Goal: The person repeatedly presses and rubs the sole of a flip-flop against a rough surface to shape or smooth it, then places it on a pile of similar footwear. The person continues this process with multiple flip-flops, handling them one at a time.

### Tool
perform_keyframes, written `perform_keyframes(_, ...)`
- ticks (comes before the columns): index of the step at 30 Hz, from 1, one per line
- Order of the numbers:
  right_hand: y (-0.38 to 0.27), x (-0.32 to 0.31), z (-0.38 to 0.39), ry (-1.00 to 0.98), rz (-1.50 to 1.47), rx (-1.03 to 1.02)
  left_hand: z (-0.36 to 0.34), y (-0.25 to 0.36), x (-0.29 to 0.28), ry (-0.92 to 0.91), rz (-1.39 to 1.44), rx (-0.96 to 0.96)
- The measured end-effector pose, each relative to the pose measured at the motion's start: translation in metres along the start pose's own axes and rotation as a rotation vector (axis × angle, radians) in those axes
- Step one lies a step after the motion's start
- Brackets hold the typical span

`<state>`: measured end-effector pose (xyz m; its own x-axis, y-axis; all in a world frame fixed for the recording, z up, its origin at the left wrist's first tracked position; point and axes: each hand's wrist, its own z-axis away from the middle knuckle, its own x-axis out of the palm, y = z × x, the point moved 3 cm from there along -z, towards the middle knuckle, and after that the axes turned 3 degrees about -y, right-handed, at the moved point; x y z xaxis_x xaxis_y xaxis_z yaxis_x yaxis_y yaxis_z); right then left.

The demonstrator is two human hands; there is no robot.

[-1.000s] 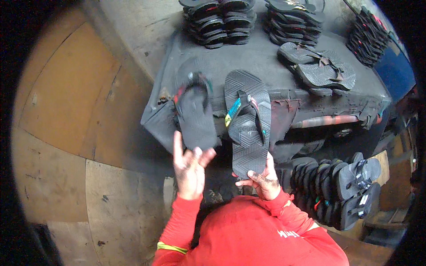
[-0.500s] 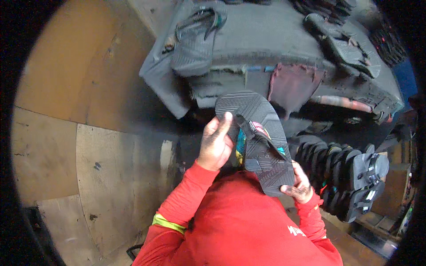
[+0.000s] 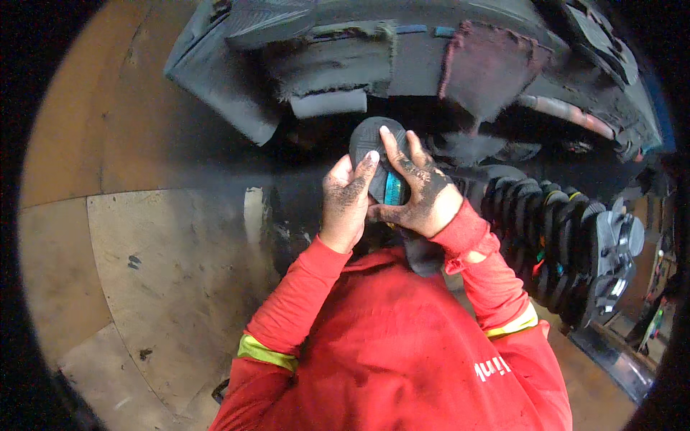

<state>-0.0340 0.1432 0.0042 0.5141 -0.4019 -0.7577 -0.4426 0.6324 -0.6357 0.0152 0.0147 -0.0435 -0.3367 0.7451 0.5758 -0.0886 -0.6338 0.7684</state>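
A black flip-flop [image 3: 365,135] with a textured footbed and a teal patch by its strap is held in front of my chest. My left hand [image 3: 346,205] grips its left side, thumb lying on the footbed. Across its right side reaches my right hand [image 3: 425,192], with fingers over the top of the sole and thumb by the strap. Both hands are smudged with dark dust. Most of the strap and the middle of the sole are hidden behind my right hand.
A dust-covered workbench [image 3: 330,68] spans the far side, with a dark red cloth [image 3: 489,72] hanging off its front. Another sandal [image 3: 600,36] lies on its right end. Several flip-flops [image 3: 546,215] stand in a row at the right. Wooden panels [image 3: 172,287] cover the left.
My right hand has moved from the sole's lower end up to its strap and upper part. The flip-flop has shifted up and left and stands steeper. The view has also shifted, so the bench sits higher.
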Motion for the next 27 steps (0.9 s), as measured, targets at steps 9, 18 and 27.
perform_keyframes(9,0.018,0.086,-0.052,-0.066,-0.648,-0.351,-0.023,0.014,-0.06,0.152,-0.572,0.299)
perform_keyframes(18,0.008,0.093,-0.068,-0.451,-1.428,-0.097,-0.026,0.051,-0.057,0.042,-0.529,0.124)
perform_keyframes(27,0.038,0.081,-0.095,-0.521,-1.714,0.14,-0.072,0.028,-0.049,0.062,-0.544,0.184)
